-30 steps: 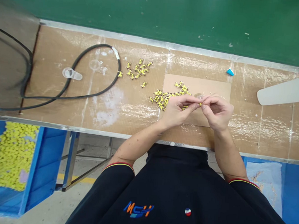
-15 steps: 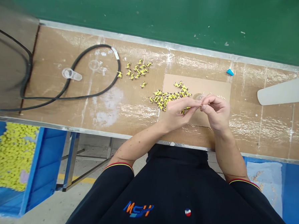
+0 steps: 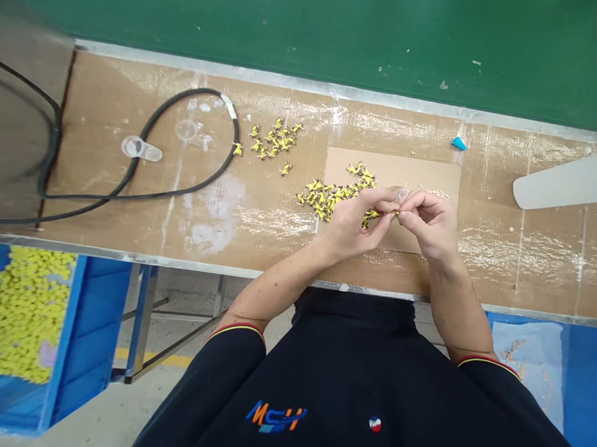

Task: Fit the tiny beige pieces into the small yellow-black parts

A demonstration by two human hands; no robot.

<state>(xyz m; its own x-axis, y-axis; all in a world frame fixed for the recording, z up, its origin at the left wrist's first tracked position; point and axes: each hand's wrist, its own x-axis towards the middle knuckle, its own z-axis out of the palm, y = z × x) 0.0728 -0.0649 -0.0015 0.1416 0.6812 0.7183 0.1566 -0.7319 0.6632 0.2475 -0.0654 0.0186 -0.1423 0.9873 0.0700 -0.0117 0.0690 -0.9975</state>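
Note:
My left hand (image 3: 353, 223) and my right hand (image 3: 431, 224) meet fingertip to fingertip over a cardboard sheet (image 3: 401, 165). Between the left fingertips a bit of a small yellow figure shows, mostly hidden. My right thumb and index finger are pinched against it; whatever they hold is too small to make out. Just behind the fingertips lies a small clear round lid-like piece (image 3: 403, 192). A pile of small yellow figures (image 3: 324, 199) with dark and pale ends spreads beside my left hand. Tiny pale pieces (image 3: 437, 193) lie behind my right hand.
More yellow figures (image 3: 277, 141) lie further left, near a looped black cable (image 3: 180, 192) and a clear plastic scoop (image 3: 142, 149). A blue cap (image 3: 459, 144) and a white tube (image 3: 565, 181) are at right. Blue bins (image 3: 90, 319) stand below the table edge.
My fingertips have shifted slightly, and a speck of yellow now shows between them. The clear round piece behind them is a little more visible. The piles look unchanged.

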